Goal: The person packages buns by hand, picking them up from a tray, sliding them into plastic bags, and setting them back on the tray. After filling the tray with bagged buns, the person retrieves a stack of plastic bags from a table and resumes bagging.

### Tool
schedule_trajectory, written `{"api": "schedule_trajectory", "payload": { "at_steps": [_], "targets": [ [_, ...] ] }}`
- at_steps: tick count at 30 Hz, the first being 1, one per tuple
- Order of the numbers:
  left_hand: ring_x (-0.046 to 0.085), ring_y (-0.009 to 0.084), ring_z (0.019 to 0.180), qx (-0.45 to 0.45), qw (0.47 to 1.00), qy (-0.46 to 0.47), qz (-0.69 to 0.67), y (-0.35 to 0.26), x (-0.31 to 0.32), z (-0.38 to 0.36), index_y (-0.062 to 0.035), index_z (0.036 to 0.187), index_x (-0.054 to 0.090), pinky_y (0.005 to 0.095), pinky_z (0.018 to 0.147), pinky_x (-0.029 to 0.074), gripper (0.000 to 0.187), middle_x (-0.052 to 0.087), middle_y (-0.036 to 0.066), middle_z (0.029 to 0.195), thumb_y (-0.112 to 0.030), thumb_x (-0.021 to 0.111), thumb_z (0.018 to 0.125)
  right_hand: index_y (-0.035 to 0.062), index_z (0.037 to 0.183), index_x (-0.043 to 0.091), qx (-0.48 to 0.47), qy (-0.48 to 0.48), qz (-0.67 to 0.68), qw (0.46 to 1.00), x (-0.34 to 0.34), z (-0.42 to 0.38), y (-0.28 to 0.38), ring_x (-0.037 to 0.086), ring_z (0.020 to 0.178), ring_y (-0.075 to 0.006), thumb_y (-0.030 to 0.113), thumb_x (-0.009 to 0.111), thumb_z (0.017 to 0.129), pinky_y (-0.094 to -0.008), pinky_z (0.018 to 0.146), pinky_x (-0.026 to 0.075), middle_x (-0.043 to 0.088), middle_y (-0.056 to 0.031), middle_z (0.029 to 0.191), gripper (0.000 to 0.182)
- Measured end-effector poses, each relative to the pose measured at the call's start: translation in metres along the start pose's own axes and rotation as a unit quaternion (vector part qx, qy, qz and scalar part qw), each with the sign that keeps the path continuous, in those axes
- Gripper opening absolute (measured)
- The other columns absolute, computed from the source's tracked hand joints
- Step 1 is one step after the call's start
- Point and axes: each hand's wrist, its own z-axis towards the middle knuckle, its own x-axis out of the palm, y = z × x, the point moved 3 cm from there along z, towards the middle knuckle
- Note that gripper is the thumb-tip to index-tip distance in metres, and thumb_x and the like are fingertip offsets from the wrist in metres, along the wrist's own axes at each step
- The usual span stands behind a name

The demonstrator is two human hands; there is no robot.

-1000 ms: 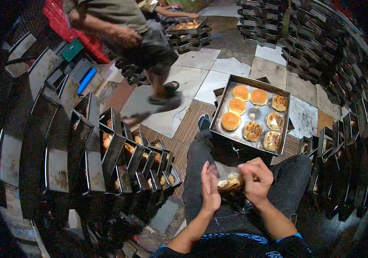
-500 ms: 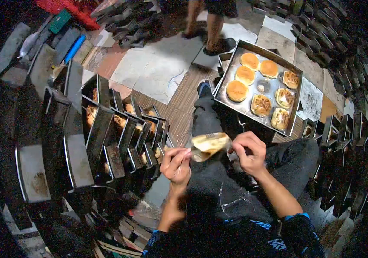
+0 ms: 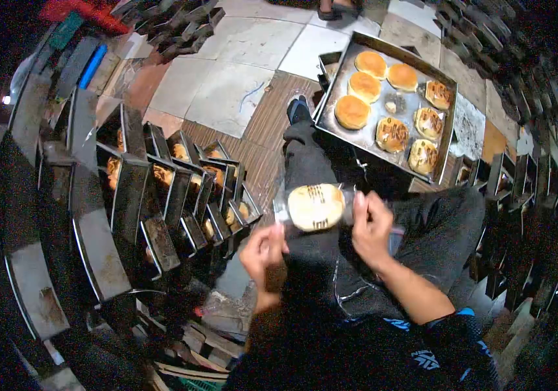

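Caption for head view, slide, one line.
Left hand and right hand hold a wrapped bun near a tray of eight buns.

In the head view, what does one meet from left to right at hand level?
Stacked dark metal trays, left hand, round pale bun in clear wrapper, right hand, further stacked dark metal trays.

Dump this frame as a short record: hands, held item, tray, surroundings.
Left hand: pinching wrapper's left end
Right hand: pinching wrapper's right end
Held item: one bun in a clear wrapper, above the lap
Tray: four plain buns, four dark-marked buns
Left side: stacked trays holding more baked goods
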Motion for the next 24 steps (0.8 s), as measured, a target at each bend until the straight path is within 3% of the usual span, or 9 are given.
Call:
{"api": "schedule_trajectory", "payload": {
  "at_steps": [3,4,8,11,13,17,20,21,24],
  "targets": [
    [0.062,0.016,0.071,0.023,0.987,-0.001,0.16,0.023,-0.017,-0.053,0.0025,0.085,0.065,0.0265,0.069,0.05,0.014,0.066,0.007,0.074,-0.008,0.071,0.078,-0.0021,0.067,0.053,0.172,0.11,-0.025,0.979,-0.009,-0.064,-0.048,0.042,0.051,-0.0117,0.021,0.054,0.095,-0.0341,0.049,0.034,0.042,-0.0086,0.053,0.037],
    [0.06,0.0135,0.069,0.217,0.962,0.049,0.159,0.022,-0.021,-0.052,0.0023,0.084,0.065,0.0259,0.067,0.049,0.014,0.067,0.009,0.08,-0.006,0.072,0.076,-0.0029,0.067,0.054,0.204,0.176,-0.026,0.963,-0.013,-0.071,-0.059,0.042,0.05,-0.0121,0.023,0.053,0.096,-0.0347,0.049,0.035,0.044,-0.0099,0.053,0.039],
    [0.055,0.0102,0.06,0.047,0.994,-0.039,0.096,-0.023,-0.021,-0.052,0.0026,0.081,0.064,0.0238,0.054,0.044,0.008,0.062,0.005,0.069,-0.004,0.066,0.085,0.0036,0.072,0.069,0.052,0.103,-0.093,0.989,-0.051,-0.019,-0.01,0.056,0.053,-0.0207,0.012,0.068,0.083,-0.0344,0.05,0.04,0.062,-0.011,0.065,0.014],
    [0.047,0.0032,0.05,0.03,0.995,0.009,0.098,-0.049,-0.004,-0.006,0.0028,0.079,0.063,0.0193,0.044,0.033,0.017,0.055,-0.002,0.061,-0.011,0.067,0.088,0.0091,0.107,0.069,-0.169,0.242,-0.004,0.955,-0.031,0.008,0.045,0.066,0.097,-0.026,0.02,0.079,0.072,-0.0369,0.088,0.048,0.069,-0.0111,0.101,0.038],
    [0.042,0.0011,0.049,-0.024,0.997,0.048,0.048,-0.038,0.011,0.025,0.0002,0.08,0.065,0.0186,0.044,0.028,0.019,0.052,-0.006,0.061,-0.016,0.067,0.089,0.0079,0.125,0.057,-0.179,0.313,-0.074,0.93,-0.006,0.014,0.051,0.062,0.107,-0.031,0.017,0.079,0.069,-0.0394,0.098,0.044,0.064,-0.0141,0.116,0.061],
    [0.035,0.0005,0.055,0.047,0.997,0.054,0.008,-0.045,0.032,0.052,-0.001,0.092,0.064,0.0191,0.048,0.023,0.02,0.049,-0.008,0.067,-0.019,0.058,0.095,0.0004,0.123,0.057,0.021,0.373,0.05,0.926,-0.004,0.057,0.009,0.065,0.1,-0.0246,0.024,0.079,0.072,-0.0346,0.09,0.049,0.067,-0.0138,0.11,0.06],
    [0.045,0.0055,0.066,0.014,0.998,0.063,-0.001,-0.02,0.04,0.046,-0.0019,0.096,0.064,0.0206,0.059,0.036,0.02,0.055,-0.003,0.08,-0.021,0.057,0.094,-0.0014,0.125,0.053,0.312,0.201,0.186,0.91,-0.024,0.092,-0.069,0.062,0.099,-0.0205,0.038,0.08,0.074,-0.0355,0.088,0.049,0.066,-0.0124,0.107,0.071],
    [0.048,0.0074,0.067,0.042,0.996,0.073,0.018,-0.016,0.051,0.041,-0.0021,0.096,0.064,0.0219,0.061,0.04,0.021,0.056,-0.002,0.081,-0.022,0.058,0.093,-0.0006,0.128,0.048,0.319,0.108,0.011,0.941,-0.039,0.111,-0.098,0.059,0.103,-0.0189,0.042,0.08,0.073,-0.0367,0.089,0.047,0.063,-0.0131,0.111,0.076],
    [0.059,0.018,0.078,0.019,0.968,0.233,0.095,-0.013,0.096,0.015,-0.0031,0.096,0.064,0.0301,0.072,0.047,0.026,0.061,0.008,0.084,-0.026,0.066,0.084,0.0002,0.103,0.061,0.312,-0.014,0.078,0.947,-0.068,0.166,-0.15,0.061,0.096,-0.0257,0.043,0.063,0.086,-0.0384,0.085,0.046,0.066,-0.0149,0.101,0.046]
  ]
}}
